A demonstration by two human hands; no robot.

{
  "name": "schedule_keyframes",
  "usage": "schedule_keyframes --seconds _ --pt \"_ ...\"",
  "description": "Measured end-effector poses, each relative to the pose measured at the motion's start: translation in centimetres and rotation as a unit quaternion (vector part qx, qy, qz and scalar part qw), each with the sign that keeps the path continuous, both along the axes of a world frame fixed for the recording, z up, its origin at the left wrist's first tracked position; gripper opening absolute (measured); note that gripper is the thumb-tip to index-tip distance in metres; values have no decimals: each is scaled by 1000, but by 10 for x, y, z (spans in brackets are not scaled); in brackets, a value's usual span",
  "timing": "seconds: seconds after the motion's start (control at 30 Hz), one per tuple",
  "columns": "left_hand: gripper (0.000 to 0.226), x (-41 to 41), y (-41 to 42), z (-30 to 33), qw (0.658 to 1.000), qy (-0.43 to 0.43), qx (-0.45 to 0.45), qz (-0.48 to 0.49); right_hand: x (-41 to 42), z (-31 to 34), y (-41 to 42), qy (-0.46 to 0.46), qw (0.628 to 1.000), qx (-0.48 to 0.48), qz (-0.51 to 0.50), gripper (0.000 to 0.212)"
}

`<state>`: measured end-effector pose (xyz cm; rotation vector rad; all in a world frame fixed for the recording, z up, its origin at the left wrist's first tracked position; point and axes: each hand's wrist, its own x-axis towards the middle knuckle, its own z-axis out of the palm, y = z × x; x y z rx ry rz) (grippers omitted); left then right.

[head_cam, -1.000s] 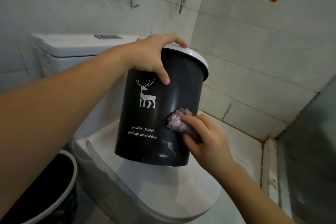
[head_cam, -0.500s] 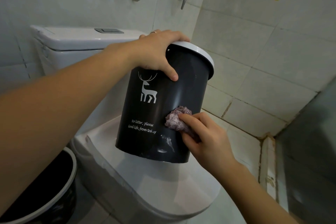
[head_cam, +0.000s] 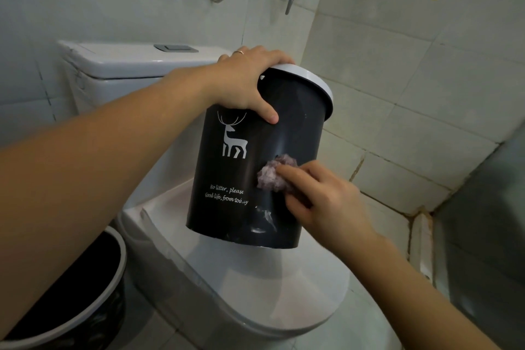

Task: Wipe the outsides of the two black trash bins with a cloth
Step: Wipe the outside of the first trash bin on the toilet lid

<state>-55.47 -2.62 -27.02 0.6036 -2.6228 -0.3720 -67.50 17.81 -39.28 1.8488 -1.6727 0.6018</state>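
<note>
Black bin (head_cam: 264, 167) with white deer print, tilted, held above closed toilet lid (head_cam: 255, 287). Left hand (head_cam: 244, 85) grips its white rim, thumb on the outer wall. Right hand (head_cam: 326, 204) pinches crumpled purple cloth (head_cam: 274, 175) against bin's side. Bin 2 (head_cam: 85, 310) on floor, near left.

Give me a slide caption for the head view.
Left hand steadies deer-print bin; right hand wipes with cloth.

The second black bin (head_cam: 85, 307) is cut off at the bottom-left corner; the cloth (head_cam: 272, 176) partly hides under fingers.
</note>
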Motion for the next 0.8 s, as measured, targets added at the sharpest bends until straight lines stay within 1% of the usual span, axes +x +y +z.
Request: schedule_keyframes --seconds 0.13,0.2,0.27,0.37,0.4,0.47,0.57,0.7,0.77,0.8 --pt "93 3 -4 -1 1000 -1 0 4 7 -27 22 93 993 49 60 30" --pt "93 2 -4 -1 1000 -4 -4 6 7 -32 27 105 990 61 69 31" --pt "92 0 -4 -2 1000 -6 -12 10 3 -29 24 66 996 40 51 31" --pt "93 0 -5 -2 1000 -4 -13 10 -1 -15 12 -28 999 -21 0 32" --pt "93 1 -6 -2 1000 -3 -11 9 -1 -11 9 -47 998 -37 -19 33" --pt "93 1 -7 -3 1000 -4 -11 8 1 -10 5 -55 997 -47 -38 33" --pt "93 2 -7 -3 1000 -6 -12 9 10 -22 10 -12 999 -32 -2 31" --pt "92 4 -7 -2 1000 -8 -8 6 16 -37 24 95 993 19 62 27" --pt "93 3 -6 -2 1000 -7 -10 7 13 -35 24 100 993 21 60 27" --pt "93 3 -6 -2 1000 -8 -12 8 11 -31 21 79 996 11 45 28"
